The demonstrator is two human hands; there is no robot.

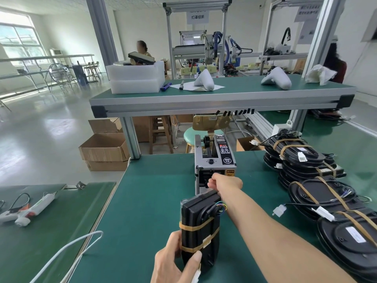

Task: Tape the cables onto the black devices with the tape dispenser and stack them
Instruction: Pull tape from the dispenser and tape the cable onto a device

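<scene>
The left hand (175, 260) holds a black device (201, 227) on its edge on the green counter (146, 201), fingers and thumb curled round its near end, so that its long axis runs away from the person, straight toward the tape dispenser (215, 160). Two bands of tan tape (199, 227) already cross the device near the held end, and a coil of coloured cable (219, 208) sits against its right face toward the far end, which lies just in front of the dispenser's outlet. The right hand (225, 183) reaches over that far end to the dispenser's mouth, its fingers curled and pinching there; most likely they have hold of a cut strip of tape, though the strip itself is too small to make out. What the next move turns on is this line-up: the right grip is at the outlet, directly above and beyond the far end of the device, so a fresh strip would need only a short pull back and down to land across the cable coil. The taped devices in the stack (306, 160) lie flat well off to the right, nearer the right arm, which suggests the finished piece goes that way.
</scene>
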